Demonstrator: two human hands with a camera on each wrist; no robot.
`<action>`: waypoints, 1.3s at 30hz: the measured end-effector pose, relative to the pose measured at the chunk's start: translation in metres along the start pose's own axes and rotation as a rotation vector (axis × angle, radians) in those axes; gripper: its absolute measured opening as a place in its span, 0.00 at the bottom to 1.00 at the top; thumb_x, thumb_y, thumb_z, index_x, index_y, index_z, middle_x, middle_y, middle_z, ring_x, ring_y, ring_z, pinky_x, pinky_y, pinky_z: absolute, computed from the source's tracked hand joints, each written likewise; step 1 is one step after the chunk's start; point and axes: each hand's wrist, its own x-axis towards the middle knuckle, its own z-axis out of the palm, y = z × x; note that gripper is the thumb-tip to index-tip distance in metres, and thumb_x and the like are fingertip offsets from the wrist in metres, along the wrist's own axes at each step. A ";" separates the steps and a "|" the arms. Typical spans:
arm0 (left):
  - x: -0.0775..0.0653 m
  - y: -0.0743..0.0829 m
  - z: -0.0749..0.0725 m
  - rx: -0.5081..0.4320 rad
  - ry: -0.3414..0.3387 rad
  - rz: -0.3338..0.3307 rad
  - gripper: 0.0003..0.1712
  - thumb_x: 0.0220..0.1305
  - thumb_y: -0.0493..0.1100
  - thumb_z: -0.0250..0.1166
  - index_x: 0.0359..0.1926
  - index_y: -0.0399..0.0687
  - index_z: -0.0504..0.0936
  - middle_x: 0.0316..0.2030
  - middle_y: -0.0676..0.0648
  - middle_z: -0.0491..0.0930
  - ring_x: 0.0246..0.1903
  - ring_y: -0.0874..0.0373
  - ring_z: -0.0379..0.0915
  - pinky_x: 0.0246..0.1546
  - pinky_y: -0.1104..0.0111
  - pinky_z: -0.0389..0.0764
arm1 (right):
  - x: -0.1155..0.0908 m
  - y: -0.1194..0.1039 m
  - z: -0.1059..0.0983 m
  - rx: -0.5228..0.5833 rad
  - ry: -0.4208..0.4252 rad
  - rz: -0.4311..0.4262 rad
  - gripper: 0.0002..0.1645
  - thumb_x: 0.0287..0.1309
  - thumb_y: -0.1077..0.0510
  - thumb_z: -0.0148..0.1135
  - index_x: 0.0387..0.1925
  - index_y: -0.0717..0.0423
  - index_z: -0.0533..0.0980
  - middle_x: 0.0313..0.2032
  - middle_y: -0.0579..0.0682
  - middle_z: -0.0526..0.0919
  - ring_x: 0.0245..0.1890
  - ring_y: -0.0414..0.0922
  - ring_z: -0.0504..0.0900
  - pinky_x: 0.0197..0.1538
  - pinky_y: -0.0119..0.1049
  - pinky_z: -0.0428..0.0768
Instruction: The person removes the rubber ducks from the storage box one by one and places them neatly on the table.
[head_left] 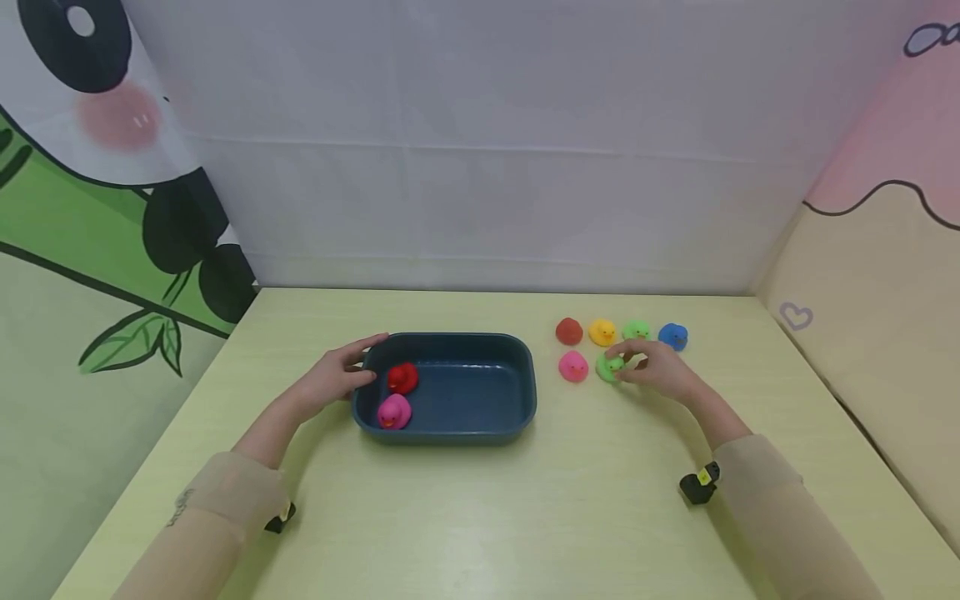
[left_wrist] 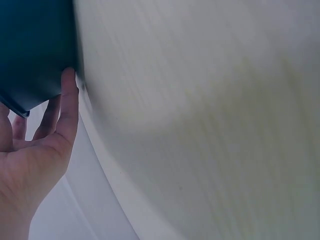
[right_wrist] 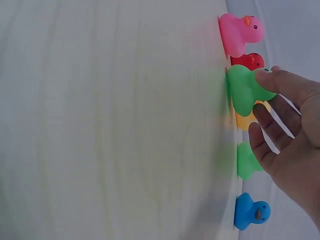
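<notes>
My left hand [head_left: 333, 379] holds the left end of a dark blue rectangular tub [head_left: 480, 438], thumb over the rim. In the left wrist view, fingers [left_wrist: 69, 107] lie against its outer wall. Inside the tub sit a red rubber duck [head_left: 402, 378] and a pink rubber duck [head_left: 393, 412]. To the right, my right hand [head_left: 656, 367] pinches a green rubber duck [right_wrist: 242, 92] by its head, at table level; its other fingers are loosely bent. A pink duck [head_left: 573, 367] stands just left of it.
Behind that pair, a row holds a red duck [head_left: 569, 331], a yellow duck [head_left: 602, 332], another green duck [head_left: 637, 330] and a blue duck [head_left: 673, 336]. A white cloth wall [head_left: 487, 208] rises at the table's back edge, with printed panels on both sides.
</notes>
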 end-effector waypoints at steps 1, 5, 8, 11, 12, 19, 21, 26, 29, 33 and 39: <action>0.000 -0.001 0.000 0.003 -0.004 0.003 0.36 0.66 0.38 0.56 0.72 0.64 0.55 0.67 0.33 0.58 0.57 0.39 0.68 0.40 0.60 0.82 | -0.001 -0.001 0.001 0.001 -0.001 0.004 0.17 0.51 0.62 0.68 0.46 0.54 0.80 0.44 0.51 0.79 0.45 0.50 0.73 0.42 0.34 0.77; -0.003 -0.002 -0.002 0.004 -0.019 0.011 0.37 0.67 0.39 0.56 0.72 0.64 0.55 0.68 0.33 0.57 0.58 0.39 0.67 0.41 0.59 0.82 | -0.007 -0.004 0.004 -0.009 -0.006 0.009 0.17 0.51 0.61 0.69 0.46 0.54 0.80 0.43 0.52 0.79 0.45 0.50 0.73 0.43 0.34 0.77; -0.006 -0.002 -0.004 0.003 -0.028 0.016 0.36 0.67 0.39 0.56 0.72 0.65 0.55 0.68 0.33 0.56 0.59 0.38 0.66 0.41 0.59 0.82 | -0.010 -0.006 0.006 -0.014 -0.007 0.015 0.17 0.51 0.61 0.69 0.46 0.53 0.80 0.43 0.51 0.79 0.45 0.50 0.73 0.43 0.34 0.77; -0.007 -0.003 -0.005 0.002 -0.033 0.022 0.36 0.67 0.39 0.56 0.72 0.64 0.54 0.68 0.33 0.56 0.58 0.38 0.66 0.41 0.59 0.81 | -0.012 -0.005 0.008 -0.007 0.000 0.017 0.17 0.51 0.62 0.68 0.46 0.53 0.80 0.43 0.50 0.80 0.45 0.49 0.73 0.43 0.33 0.77; -0.007 -0.003 -0.005 -0.002 -0.029 0.018 0.36 0.67 0.39 0.56 0.72 0.64 0.55 0.68 0.33 0.56 0.58 0.39 0.66 0.42 0.59 0.81 | -0.012 -0.005 0.009 -0.006 0.003 0.018 0.17 0.51 0.62 0.68 0.46 0.52 0.80 0.44 0.49 0.80 0.44 0.48 0.73 0.43 0.33 0.77; -0.009 0.000 -0.004 0.004 -0.034 0.014 0.36 0.67 0.39 0.55 0.72 0.63 0.54 0.68 0.32 0.55 0.59 0.37 0.65 0.42 0.58 0.81 | -0.014 -0.007 0.007 0.013 0.009 0.004 0.18 0.51 0.61 0.69 0.46 0.53 0.79 0.45 0.49 0.80 0.45 0.48 0.72 0.43 0.34 0.77; -0.010 0.001 -0.004 0.001 -0.034 0.009 0.36 0.67 0.39 0.55 0.72 0.63 0.54 0.69 0.33 0.55 0.60 0.37 0.65 0.43 0.58 0.81 | -0.015 -0.010 0.005 0.020 0.004 0.004 0.18 0.51 0.61 0.69 0.47 0.53 0.79 0.47 0.50 0.79 0.47 0.49 0.72 0.44 0.36 0.77; -0.011 0.002 -0.005 -0.002 -0.036 0.007 0.36 0.67 0.39 0.55 0.72 0.64 0.54 0.69 0.33 0.54 0.60 0.37 0.64 0.43 0.57 0.81 | -0.019 -0.018 -0.001 -0.003 0.013 -0.004 0.19 0.52 0.60 0.68 0.48 0.55 0.78 0.49 0.52 0.79 0.48 0.52 0.73 0.45 0.39 0.78; -0.011 0.001 -0.006 0.003 -0.039 0.012 0.36 0.67 0.39 0.55 0.72 0.64 0.54 0.69 0.33 0.54 0.60 0.37 0.64 0.43 0.57 0.81 | -0.021 -0.024 -0.003 -0.020 0.024 -0.003 0.20 0.53 0.59 0.68 0.49 0.56 0.78 0.49 0.52 0.79 0.48 0.52 0.74 0.46 0.37 0.77; -0.010 0.000 -0.005 0.002 -0.036 0.008 0.36 0.67 0.39 0.54 0.72 0.64 0.54 0.69 0.34 0.55 0.60 0.37 0.64 0.43 0.58 0.81 | -0.022 -0.031 -0.006 -0.021 0.037 -0.011 0.20 0.54 0.59 0.67 0.50 0.58 0.78 0.49 0.54 0.79 0.48 0.55 0.74 0.47 0.38 0.77; -0.009 -0.001 -0.005 0.010 -0.031 0.006 0.36 0.67 0.39 0.55 0.72 0.64 0.55 0.68 0.33 0.55 0.59 0.37 0.65 0.43 0.58 0.81 | -0.024 -0.047 -0.008 -0.011 0.060 -0.010 0.20 0.55 0.60 0.66 0.50 0.58 0.77 0.49 0.57 0.79 0.47 0.56 0.74 0.45 0.35 0.76</action>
